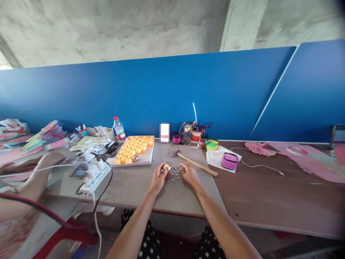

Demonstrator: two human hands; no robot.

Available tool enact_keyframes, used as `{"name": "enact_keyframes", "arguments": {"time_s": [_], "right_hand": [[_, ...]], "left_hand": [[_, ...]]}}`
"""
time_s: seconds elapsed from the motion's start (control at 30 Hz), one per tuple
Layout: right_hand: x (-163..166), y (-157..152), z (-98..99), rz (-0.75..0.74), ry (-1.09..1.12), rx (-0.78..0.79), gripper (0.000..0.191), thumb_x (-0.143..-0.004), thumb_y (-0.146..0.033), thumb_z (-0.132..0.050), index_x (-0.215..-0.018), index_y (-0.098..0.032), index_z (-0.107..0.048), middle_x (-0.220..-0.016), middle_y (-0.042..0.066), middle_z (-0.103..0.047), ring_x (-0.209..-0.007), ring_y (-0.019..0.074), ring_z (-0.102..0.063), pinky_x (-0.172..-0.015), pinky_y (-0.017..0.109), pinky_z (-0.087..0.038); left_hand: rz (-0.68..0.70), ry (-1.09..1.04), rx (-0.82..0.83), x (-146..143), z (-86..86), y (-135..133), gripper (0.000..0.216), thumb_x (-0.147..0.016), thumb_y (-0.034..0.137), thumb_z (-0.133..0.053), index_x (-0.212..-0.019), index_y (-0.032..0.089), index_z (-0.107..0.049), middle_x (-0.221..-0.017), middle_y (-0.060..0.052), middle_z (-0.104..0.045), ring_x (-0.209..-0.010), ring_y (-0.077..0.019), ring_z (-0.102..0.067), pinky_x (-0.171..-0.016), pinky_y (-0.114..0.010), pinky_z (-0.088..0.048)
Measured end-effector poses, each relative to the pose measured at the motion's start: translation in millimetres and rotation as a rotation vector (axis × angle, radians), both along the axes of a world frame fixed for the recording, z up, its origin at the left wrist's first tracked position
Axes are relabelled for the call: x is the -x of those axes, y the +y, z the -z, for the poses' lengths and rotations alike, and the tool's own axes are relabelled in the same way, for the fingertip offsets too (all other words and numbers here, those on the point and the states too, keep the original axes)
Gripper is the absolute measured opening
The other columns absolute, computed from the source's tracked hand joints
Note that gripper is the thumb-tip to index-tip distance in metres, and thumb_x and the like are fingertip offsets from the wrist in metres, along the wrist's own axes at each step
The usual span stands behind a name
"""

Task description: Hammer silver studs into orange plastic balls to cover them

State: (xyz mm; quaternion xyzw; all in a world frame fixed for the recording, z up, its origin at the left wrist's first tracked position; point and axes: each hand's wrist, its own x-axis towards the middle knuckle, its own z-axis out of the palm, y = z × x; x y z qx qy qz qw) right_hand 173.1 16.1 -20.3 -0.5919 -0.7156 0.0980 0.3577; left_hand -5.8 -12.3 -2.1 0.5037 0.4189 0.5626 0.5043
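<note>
My left hand (158,177) is closed round a small yellow-orange ball (166,167), with shiny silver bits showing beside it. Just right of that hand, a scatter of small silver beads or studs (174,174) lies on the grey work surface. At the right edge of this scatter is my right hand (189,173), its fingers curled together; whatever may be between the fingertips is too small to make out. A hammer (198,164) with a wooden handle lies behind and to the right of my right hand.
Back left stands a white tray (137,164) of orange balls (134,148), with one silver-covered ball (135,158). A power strip (95,178) with cables lies left. A bottle (119,128), pink pouch (229,161) and phone-like screen (164,132) stand around. Another person's arm (37,176) reaches in left.
</note>
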Motion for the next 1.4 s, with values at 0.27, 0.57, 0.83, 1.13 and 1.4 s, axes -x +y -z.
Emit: {"name": "enact_keyframes", "arguments": {"time_s": [0.27, 0.57, 0.83, 1.13, 1.4], "right_hand": [[2, -6, -7.5, 0.034, -0.128, 0.067, 0.024, -0.078, -0.020, -0.048, -0.095, -0.023, -0.064, -0.094, 0.004, -0.060, -0.093, 0.0175, -0.050, -0.079, 0.027, -0.032], [5, -11, -14.7, 0.021, -0.215, 0.117, 0.026, -0.081, -0.021, -0.045, -0.098, -0.024, -0.063, -0.100, 0.004, -0.059, -0.099, 0.0179, -0.046, -0.084, 0.028, -0.028], [6, -14, -17.2, 0.014, -0.253, 0.125, 0.024, -0.080, -0.021, -0.046, -0.096, -0.026, -0.064, -0.098, 0.004, -0.059, -0.098, 0.0183, -0.044, -0.082, 0.028, -0.027], [5, -12, -14.1, 0.000, -0.203, 0.109, 0.018, -0.080, -0.020, -0.048, -0.086, -0.024, -0.065, -0.092, 0.003, -0.059, -0.094, 0.0169, -0.046, -0.080, 0.027, -0.028], [5, -13, -14.6, -0.003, -0.178, 0.079, 0.019, -0.080, -0.018, -0.046, -0.081, -0.022, -0.065, -0.087, 0.003, -0.060, -0.091, 0.0163, -0.048, -0.078, 0.026, -0.028]], "left_hand": [[-0.012, -0.062, 0.026, 0, 0.3, 1, 0.048, -0.067, 0.040, -0.065, -0.109, 0.019, -0.053, -0.108, -0.008, -0.057, -0.074, -0.0152, -0.063, -0.068, -0.029, -0.051], [-0.037, -0.044, 0.044, -1, -7.2, -2, 0.042, -0.063, 0.036, -0.069, -0.098, 0.017, -0.057, -0.092, -0.004, -0.058, -0.068, -0.0111, -0.058, -0.065, -0.025, -0.050], [-0.056, 0.065, -0.021, -1, -2.1, 0, 0.039, -0.067, 0.037, -0.065, -0.099, 0.017, -0.055, -0.090, -0.003, -0.058, -0.063, -0.0097, -0.057, -0.061, -0.023, -0.049], [-0.058, 0.043, -0.016, -2, 0.1, 0, 0.040, -0.066, 0.036, -0.066, -0.100, 0.017, -0.056, -0.093, -0.005, -0.059, -0.068, -0.0113, -0.057, -0.063, -0.024, -0.050], [-0.062, 0.100, -0.076, 1, 10.4, 6, 0.043, -0.066, 0.027, -0.065, -0.107, 0.018, -0.056, -0.098, -0.005, -0.060, -0.076, -0.0134, -0.058, -0.071, -0.026, -0.048]]}}
